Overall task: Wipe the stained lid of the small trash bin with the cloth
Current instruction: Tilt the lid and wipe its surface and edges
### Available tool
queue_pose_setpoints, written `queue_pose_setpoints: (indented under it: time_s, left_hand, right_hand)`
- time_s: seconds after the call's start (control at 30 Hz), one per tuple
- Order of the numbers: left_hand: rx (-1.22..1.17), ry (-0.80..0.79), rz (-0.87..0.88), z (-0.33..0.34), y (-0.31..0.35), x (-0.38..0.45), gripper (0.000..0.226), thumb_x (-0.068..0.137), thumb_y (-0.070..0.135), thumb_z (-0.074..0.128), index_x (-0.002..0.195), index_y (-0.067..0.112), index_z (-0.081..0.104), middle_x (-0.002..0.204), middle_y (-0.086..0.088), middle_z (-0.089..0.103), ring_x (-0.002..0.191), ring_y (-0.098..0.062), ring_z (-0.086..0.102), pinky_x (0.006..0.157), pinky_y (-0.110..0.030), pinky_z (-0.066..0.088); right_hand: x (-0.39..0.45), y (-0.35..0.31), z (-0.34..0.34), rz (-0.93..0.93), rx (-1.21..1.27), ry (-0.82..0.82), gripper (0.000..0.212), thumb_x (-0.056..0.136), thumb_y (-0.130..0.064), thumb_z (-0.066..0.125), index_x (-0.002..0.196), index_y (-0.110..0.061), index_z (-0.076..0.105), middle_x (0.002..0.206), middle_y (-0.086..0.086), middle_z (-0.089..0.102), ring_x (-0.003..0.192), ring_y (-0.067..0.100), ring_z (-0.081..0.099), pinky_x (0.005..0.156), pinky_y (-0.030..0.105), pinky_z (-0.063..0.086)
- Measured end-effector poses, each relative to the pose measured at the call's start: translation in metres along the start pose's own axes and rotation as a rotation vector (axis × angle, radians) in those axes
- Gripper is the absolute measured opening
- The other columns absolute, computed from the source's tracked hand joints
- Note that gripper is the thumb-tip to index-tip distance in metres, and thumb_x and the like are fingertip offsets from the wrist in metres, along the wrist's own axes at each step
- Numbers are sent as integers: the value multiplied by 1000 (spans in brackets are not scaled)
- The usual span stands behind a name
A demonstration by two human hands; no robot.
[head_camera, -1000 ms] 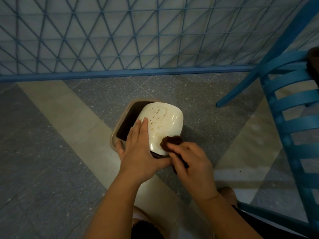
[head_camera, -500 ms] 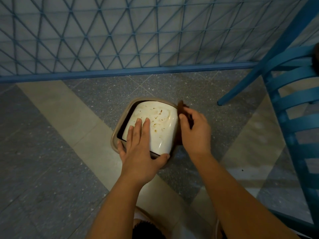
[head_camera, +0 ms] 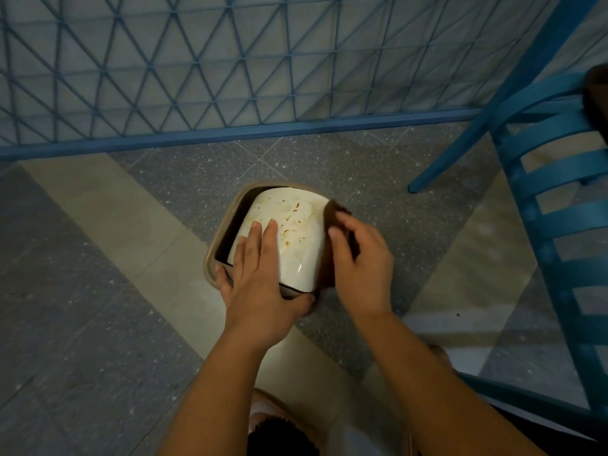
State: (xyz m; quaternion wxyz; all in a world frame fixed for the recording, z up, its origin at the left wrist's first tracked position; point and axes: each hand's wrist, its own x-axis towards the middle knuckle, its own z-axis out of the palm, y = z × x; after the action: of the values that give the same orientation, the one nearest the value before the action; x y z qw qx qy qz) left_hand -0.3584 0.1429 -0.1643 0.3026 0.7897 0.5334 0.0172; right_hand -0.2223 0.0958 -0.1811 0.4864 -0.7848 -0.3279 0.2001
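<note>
A small tan trash bin (head_camera: pixel 217 245) stands on the tiled floor, its white swing lid (head_camera: pixel 296 232) tilted and flecked with brown stains. My left hand (head_camera: pixel 260 278) lies on the lid's near left part, fingers straight on top and thumb hooked under the near edge. My right hand (head_camera: pixel 362 258) grips a dark brown cloth (head_camera: pixel 332 215) against the lid's right edge.
A blue metal fence (head_camera: pixel 230 77) with a triangle lattice runs along the far side. A blue slatted chair (head_camera: pixel 552 192) stands close on the right, one leg reaching the floor near the bin. My knees and clothing show at the bottom.
My right hand carried the cloth from the lid's near edge up to its far right side, then slid slightly back along the right edge. The lid tilted flatter. My left hand stayed put.
</note>
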Motion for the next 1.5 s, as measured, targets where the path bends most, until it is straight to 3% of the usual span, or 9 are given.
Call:
queue_pose_setpoints:
  time_s: [0.1, 0.2, 0.3, 0.43, 0.6, 0.77, 1.0, 1.23, 1.5]
  left_hand:
    - [11, -1, -4, 0, 1, 0, 120, 69, 54, 71, 144, 43, -22, 155, 18, -24, 144, -11, -20, 115, -54, -10]
    - [31, 4, -15, 1, 3, -1, 122, 69, 54, 72, 144, 41, -23, 155, 16, -25, 144, -13, -21, 115, -53, -11]
    - [44, -6, -23, 2, 3, -1, 124, 69, 50, 73, 144, 39, -24, 155, 15, -27, 144, -14, -23, 114, -52, -13]
    - [30, -20, -28, 2, 2, -1, 125, 70, 45, 75, 143, 41, -26, 154, 15, -29, 143, -13, -25, 114, -51, -14]
    - [46, -16, -18, 1, 2, -1, 129, 68, 48, 77, 144, 39, -26, 154, 15, -29, 143, -14, -25, 115, -52, -13]
    - [52, -10, -15, 2, 3, -1, 129, 67, 50, 78, 143, 40, -26, 154, 15, -28, 144, -14, -23, 115, -52, -13]
    - [42, 0, -11, 2, 1, 0, 124, 70, 47, 75, 144, 41, -24, 155, 14, -27, 144, -14, -23, 115, -53, -14]
    - [58, -14, -12, 2, 1, 0, 133, 63, 49, 80, 144, 40, -25, 154, 16, -26, 144, -14, -21, 114, -53, -13]
    - [46, -72, -14, -2, -1, -1, 128, 66, 34, 74, 141, 41, -30, 152, 15, -31, 142, -15, -27, 114, -53, -15]
  right_hand:
    - [24, 0, 7, 210, 60, 34, 30, 94, -24, 54, 123, -21, 60, 119, -2, 61, 105, 5, 54, 95, 26, 46]
    - [6, 7, 8, 215, 36, 16, 31, 93, -24, 55, 123, -21, 59, 120, -5, 58, 103, -1, 51, 89, 12, 40]
    - [-27, 10, 7, 22, -20, -2, 28, 92, -23, 56, 119, -23, 61, 111, -12, 53, 96, -11, 49, 83, 0, 35]
    - [-45, 14, 4, -359, -146, -94, 27, 89, -21, 53, 113, -19, 65, 106, 0, 60, 97, 8, 56, 86, 16, 46]
    - [-47, 34, -7, -515, -234, -229, 24, 87, -19, 56, 108, -22, 65, 103, 1, 63, 94, 13, 58, 82, 19, 47]
    - [-35, 31, -9, -348, -188, -134, 25, 87, -21, 52, 108, -22, 65, 103, -1, 61, 95, 3, 53, 85, 4, 38]
    - [-53, 18, 4, -426, -167, -159, 24, 86, -17, 56, 108, -22, 66, 104, 0, 62, 95, 12, 59, 83, 21, 49]
    - [-41, 37, -7, -157, -102, -84, 22, 87, -10, 59, 105, -20, 67, 101, -9, 57, 95, 2, 55, 85, 8, 43]
    - [-66, 34, 5, -287, -96, -89, 23, 86, -19, 54, 106, -26, 61, 107, -9, 55, 99, 1, 53, 89, 5, 39]
